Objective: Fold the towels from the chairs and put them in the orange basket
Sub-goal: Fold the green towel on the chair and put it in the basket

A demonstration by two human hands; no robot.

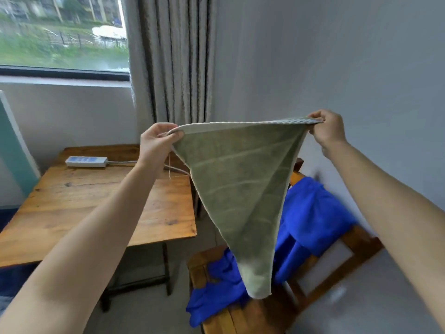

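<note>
I see the green towel [237,189] stretched mid-frame, the left hand [154,143] and right hand [328,130] each with fingers pinched on a top corner. It hangs to a point over the blue towel [310,213] draped on the wooden chair [356,247] at lower right, beside the worktop [96,201].

Wooden table [72,206], power strip [86,161], chair [252,312], blue towel [310,213]

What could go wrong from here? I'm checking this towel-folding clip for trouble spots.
1. The green towel is pinched only at two top corners by the left hand and right hand; a slip would probably drop it onto the chair.
2. Its hanging tip sits close over the blue towel and might snag it.
3. No orange basket is in view, so placing needs a turn.
</note>
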